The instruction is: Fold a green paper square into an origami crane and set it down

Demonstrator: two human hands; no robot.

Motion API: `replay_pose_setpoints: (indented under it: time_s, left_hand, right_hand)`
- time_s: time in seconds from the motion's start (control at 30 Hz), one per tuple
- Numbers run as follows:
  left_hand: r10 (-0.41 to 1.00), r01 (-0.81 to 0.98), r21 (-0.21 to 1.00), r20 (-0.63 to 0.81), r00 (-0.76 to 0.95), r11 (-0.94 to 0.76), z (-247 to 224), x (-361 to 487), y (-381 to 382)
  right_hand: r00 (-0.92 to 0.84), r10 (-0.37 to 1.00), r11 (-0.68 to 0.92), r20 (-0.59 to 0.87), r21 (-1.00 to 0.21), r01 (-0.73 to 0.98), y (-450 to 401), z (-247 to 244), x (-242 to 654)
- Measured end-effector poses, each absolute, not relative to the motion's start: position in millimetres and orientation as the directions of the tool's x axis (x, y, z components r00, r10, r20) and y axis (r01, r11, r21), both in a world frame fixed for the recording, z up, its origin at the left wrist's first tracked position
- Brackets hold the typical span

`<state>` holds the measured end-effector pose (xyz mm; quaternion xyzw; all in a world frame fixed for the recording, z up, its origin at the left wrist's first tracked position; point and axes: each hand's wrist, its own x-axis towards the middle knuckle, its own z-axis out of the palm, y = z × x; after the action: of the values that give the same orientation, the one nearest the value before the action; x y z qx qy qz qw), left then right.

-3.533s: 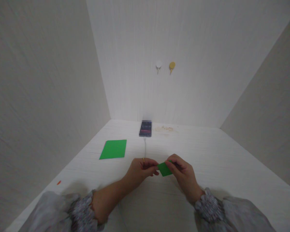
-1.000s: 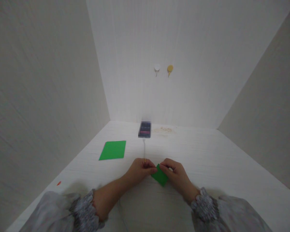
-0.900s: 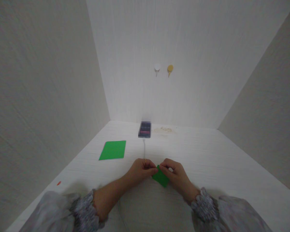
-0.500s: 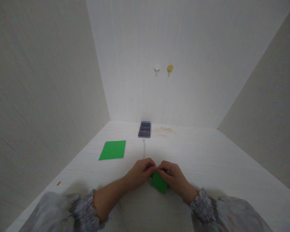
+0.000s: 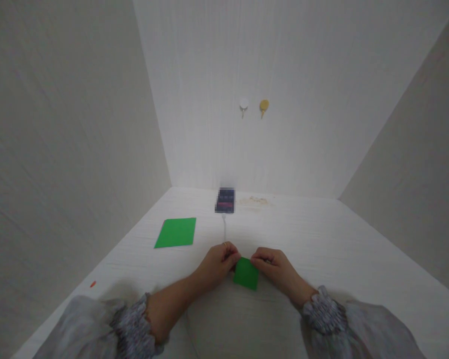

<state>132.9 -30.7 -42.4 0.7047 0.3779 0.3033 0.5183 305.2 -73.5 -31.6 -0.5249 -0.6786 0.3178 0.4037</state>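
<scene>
A small square of green paper (image 5: 246,273) is between my hands, its top edge away from me. My left hand (image 5: 222,262) pinches it at the upper left corner, thumb against curled fingers, with a ring on one finger. At the upper right corner, my right hand (image 5: 275,264) pinches the paper in the same way. The fingertips partly cover both corners. Farther off to the left lies a larger flat green sheet (image 5: 175,233), apart from both hands.
A dark phone-like device (image 5: 225,200), pixelated, stands near the back wall with a white cable (image 5: 225,229) running toward me. A small orange scrap (image 5: 93,284) lies at the left edge. White and yellow hooks (image 5: 264,105) are on the back wall.
My right hand has moved slightly right, away from my left hand. The green paper has turned a little and its lower corner has risen; more of its top edge shows.
</scene>
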Motion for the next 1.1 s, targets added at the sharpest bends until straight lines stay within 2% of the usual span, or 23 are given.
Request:
replay_pose_setpoints:
  time_s: [0.17,0.37,0.5,0.63,0.73,0.8,0.97,1.03,1.1]
  left_hand:
    - [0.852,0.225,0.96,0.027,0.523,-0.168,-49,130,-28]
    - [0.874,0.22,0.966,0.012,0.485,-0.136,-62,127,-17]
    - [0.866,0.215,0.968,0.006,0.5,-0.13,-60,129,-18]
    - [0.857,0.231,0.959,0.025,0.515,-0.166,-55,131,-23]
    - [0.842,0.248,0.943,0.06,0.536,-0.224,-53,132,-25]
    - [0.836,0.234,0.943,0.074,0.543,-0.236,-54,133,-25]
    - [0.799,0.096,0.99,0.025,0.6,-0.103,-55,134,-24]
    - [0.794,0.091,0.992,0.017,0.607,-0.091,-53,134,-25]
    - [0.814,0.14,0.973,0.071,0.577,-0.184,-49,132,-27]
  right_hand:
    - [-0.11,0.985,0.164,0.13,-0.896,0.414,-72,-37,310]
    - [0.016,0.997,0.059,0.069,-0.937,0.344,-64,-45,338]
    - [-0.001,0.993,0.117,0.122,-0.95,0.288,-64,-44,336]
    - [-0.152,0.977,0.198,0.151,-0.906,0.373,-70,-41,317]
    - [-0.164,0.978,0.193,0.131,-0.864,0.465,-71,-42,309]
    - [-0.162,0.98,0.177,0.115,-0.876,0.449,-70,-44,308]
    - [-0.176,0.98,0.157,0.098,-0.92,0.359,-69,-46,311]
    - [-0.164,0.978,0.186,0.13,-0.899,0.396,-70,-44,311]
    - [-0.159,0.96,0.28,0.232,-0.849,0.448,-72,-40,311]
